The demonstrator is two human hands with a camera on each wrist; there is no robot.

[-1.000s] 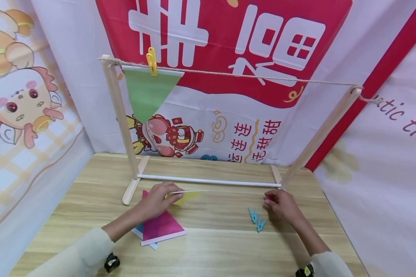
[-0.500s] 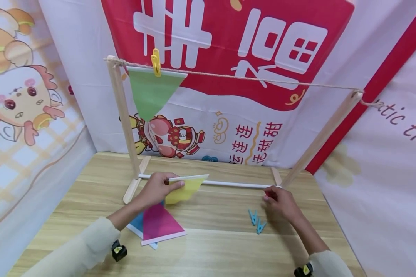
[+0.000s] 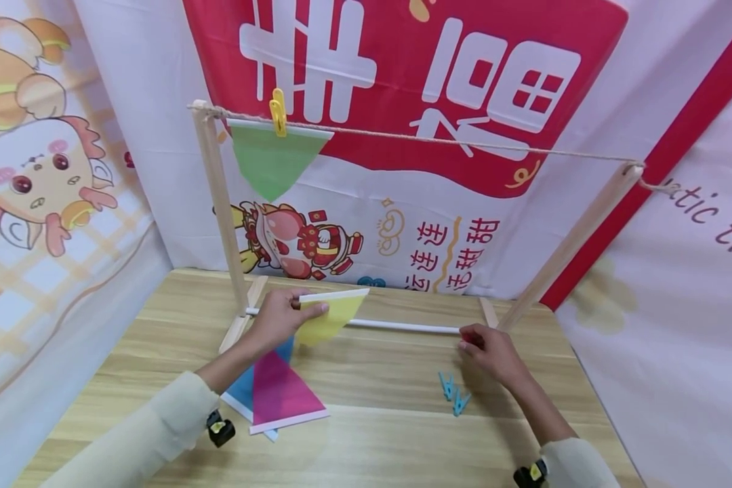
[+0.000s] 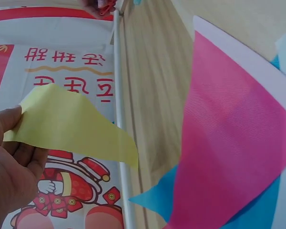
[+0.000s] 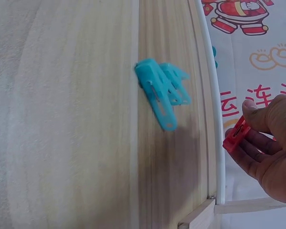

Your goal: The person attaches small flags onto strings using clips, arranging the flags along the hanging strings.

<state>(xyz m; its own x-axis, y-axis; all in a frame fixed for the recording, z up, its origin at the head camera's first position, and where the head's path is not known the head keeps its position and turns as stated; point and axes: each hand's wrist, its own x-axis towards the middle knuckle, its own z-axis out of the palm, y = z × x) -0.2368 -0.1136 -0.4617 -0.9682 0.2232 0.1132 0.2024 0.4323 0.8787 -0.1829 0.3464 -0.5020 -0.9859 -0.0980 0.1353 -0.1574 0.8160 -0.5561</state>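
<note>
My left hand (image 3: pixel 276 318) pinches a yellow pennant (image 3: pixel 332 317) by the end of its white-edged top, raised over the table; the left wrist view shows the yellow cloth (image 4: pixel 71 124) hanging from thumb and fingers. Between the fingers of my right hand (image 3: pixel 494 354) is a red clothespin (image 5: pixel 237 133), near the right end of the white rod. Two blue clothespins (image 3: pixel 453 393) lie on the table beside that hand. A pink pennant (image 3: pixel 285 393) lies across a blue pennant (image 3: pixel 241 391) below my left hand. From the string hangs a green pennant (image 3: pixel 278 157), held by a yellow clothespin (image 3: pixel 278 112).
A wooden frame stands at the back, with a left post (image 3: pixel 221 210), a right post (image 3: pixel 570 244) and a string (image 3: pixel 439 141) tied between their tops. Low down, a white rod (image 3: pixel 402 326) joins the posts. Printed cloth (image 3: pixel 366 183) covers the wall behind.
My left hand has lifted the yellow pennant up and away from the pink and blue ones. The right hand has risen slightly with the red clothespin.
</note>
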